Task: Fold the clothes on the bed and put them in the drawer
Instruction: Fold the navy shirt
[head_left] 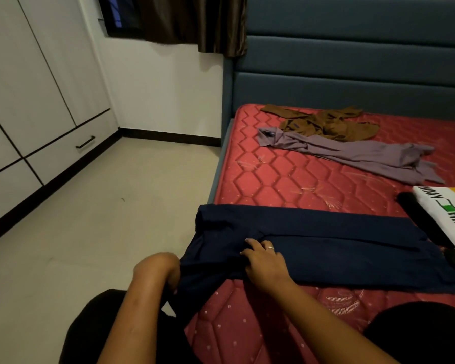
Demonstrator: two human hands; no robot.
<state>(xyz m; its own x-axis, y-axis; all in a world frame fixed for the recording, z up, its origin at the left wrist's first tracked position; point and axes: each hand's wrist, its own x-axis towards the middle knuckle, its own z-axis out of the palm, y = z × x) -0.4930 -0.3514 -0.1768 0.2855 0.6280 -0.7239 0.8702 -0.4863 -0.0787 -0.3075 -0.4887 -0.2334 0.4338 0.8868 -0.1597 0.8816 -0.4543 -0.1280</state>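
Navy garment (326, 248) lies folded lengthwise across the near part of the bed (286, 177), its left end hanging over the edge. Your right hand (264, 261) presses flat, fingers spread, on it. Your left hand (166, 269) grips the overhanging end. Bare floor (103, 219) lies left.

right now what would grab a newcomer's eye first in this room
The red quilted mattress fills the right side. Across its near edge lies a long navy blue garment: the right hand presses flat on it, and the left hand grips the end hanging off the bed. Farther back, a crumpled brown shirt touches a mauve shirt.
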